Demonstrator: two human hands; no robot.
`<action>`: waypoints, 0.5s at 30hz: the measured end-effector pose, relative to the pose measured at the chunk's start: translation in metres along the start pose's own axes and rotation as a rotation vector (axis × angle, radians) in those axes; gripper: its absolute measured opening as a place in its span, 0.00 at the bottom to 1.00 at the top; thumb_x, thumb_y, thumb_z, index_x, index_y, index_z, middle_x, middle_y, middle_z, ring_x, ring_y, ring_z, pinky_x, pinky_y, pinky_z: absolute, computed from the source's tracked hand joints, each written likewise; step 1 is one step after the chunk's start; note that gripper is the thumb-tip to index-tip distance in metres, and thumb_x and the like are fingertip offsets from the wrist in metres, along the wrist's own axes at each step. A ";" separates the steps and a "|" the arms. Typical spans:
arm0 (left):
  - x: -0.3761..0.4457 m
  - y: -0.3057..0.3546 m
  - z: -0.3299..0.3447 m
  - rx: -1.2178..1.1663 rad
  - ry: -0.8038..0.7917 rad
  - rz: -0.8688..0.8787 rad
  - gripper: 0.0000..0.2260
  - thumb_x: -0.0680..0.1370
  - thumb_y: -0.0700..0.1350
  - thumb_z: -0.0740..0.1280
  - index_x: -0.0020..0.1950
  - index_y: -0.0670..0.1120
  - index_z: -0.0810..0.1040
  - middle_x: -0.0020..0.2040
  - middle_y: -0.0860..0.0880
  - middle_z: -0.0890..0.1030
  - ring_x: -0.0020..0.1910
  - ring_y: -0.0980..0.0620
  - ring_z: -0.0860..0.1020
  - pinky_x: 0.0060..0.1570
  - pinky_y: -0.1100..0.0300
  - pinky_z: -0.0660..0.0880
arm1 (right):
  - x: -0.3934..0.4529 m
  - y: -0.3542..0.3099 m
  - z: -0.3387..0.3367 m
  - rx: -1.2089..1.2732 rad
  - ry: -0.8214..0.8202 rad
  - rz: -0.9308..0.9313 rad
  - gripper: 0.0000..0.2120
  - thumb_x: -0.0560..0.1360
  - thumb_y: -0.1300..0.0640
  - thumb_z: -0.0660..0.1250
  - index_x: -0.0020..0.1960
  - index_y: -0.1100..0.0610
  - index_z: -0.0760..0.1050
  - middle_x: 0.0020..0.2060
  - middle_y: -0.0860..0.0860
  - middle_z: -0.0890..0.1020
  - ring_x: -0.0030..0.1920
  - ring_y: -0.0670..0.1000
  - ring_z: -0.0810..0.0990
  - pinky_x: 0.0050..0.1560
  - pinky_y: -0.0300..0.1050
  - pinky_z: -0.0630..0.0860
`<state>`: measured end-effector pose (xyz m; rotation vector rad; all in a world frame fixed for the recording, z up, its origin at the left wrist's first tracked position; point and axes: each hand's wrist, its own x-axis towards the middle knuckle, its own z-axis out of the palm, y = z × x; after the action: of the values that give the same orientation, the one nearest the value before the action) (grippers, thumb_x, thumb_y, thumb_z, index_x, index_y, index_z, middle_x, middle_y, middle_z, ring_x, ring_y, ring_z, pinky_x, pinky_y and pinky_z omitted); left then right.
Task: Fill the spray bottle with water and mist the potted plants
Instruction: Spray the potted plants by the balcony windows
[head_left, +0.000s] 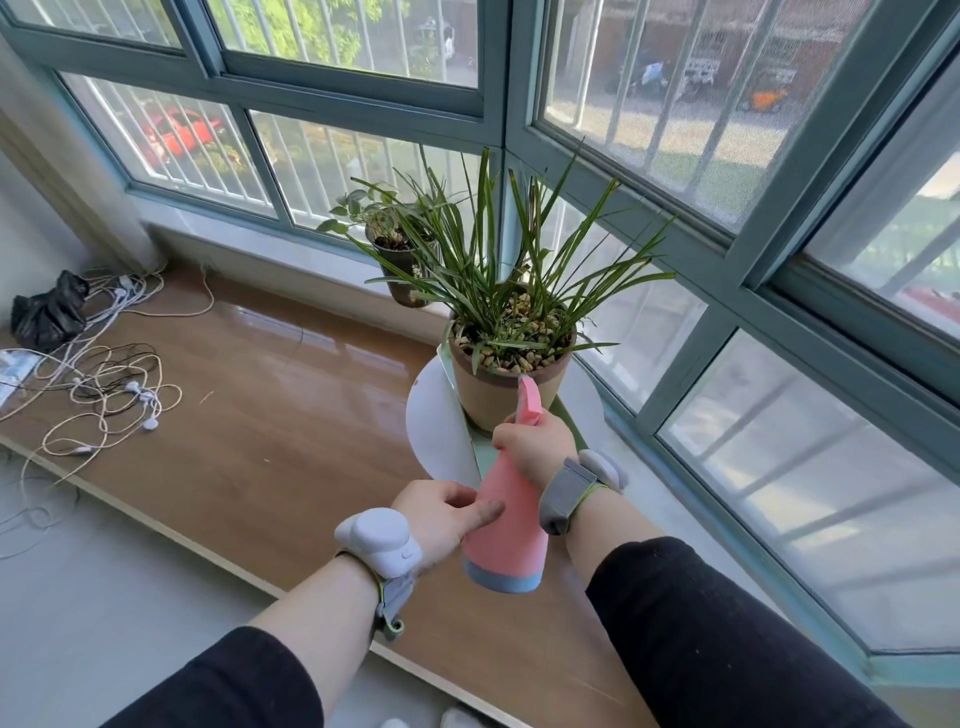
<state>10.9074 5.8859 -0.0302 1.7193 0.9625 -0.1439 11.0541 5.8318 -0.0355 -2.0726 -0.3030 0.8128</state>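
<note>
I hold a pink spray bottle (506, 525) with a blue base, tilted, its nozzle pointing at a tan pot (493, 395) of long grassy leaves. My right hand (535, 447) grips the bottle's neck at the trigger. My left hand (447, 519) holds the bottle's body from the left, thumb across the pink side. The pot stands on a round white stand (431, 421) in the window corner. A smaller dark pot (400, 270) with a leafy plant sits behind it on the sill.
A wooden bay-window ledge (270, 415) runs left, with tangled cables and earphones (104, 384) and a black bag (49, 314) at its far left. Barred windows (701, 171) close in the back and right sides.
</note>
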 end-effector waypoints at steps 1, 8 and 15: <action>0.000 0.001 0.001 -0.001 -0.005 0.001 0.15 0.73 0.55 0.72 0.55 0.49 0.84 0.48 0.53 0.85 0.45 0.55 0.81 0.56 0.57 0.77 | 0.000 0.001 -0.001 0.003 0.004 0.004 0.04 0.65 0.62 0.66 0.36 0.56 0.72 0.30 0.51 0.74 0.35 0.55 0.72 0.37 0.44 0.68; 0.006 0.008 0.012 0.003 -0.016 0.003 0.15 0.73 0.55 0.72 0.56 0.49 0.84 0.50 0.52 0.85 0.50 0.52 0.82 0.59 0.52 0.76 | 0.006 0.008 -0.013 0.001 0.023 0.025 0.03 0.65 0.62 0.66 0.36 0.56 0.73 0.31 0.51 0.75 0.35 0.54 0.72 0.36 0.44 0.67; 0.008 0.017 0.022 0.031 -0.001 0.006 0.16 0.73 0.55 0.72 0.56 0.49 0.83 0.50 0.51 0.85 0.50 0.52 0.82 0.59 0.53 0.76 | 0.012 0.016 -0.021 0.017 0.048 0.019 0.04 0.64 0.62 0.66 0.35 0.54 0.72 0.32 0.53 0.73 0.35 0.53 0.69 0.37 0.46 0.65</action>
<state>10.9315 5.8706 -0.0304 1.7503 0.9590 -0.1572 11.0759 5.8147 -0.0444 -2.0788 -0.2502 0.7732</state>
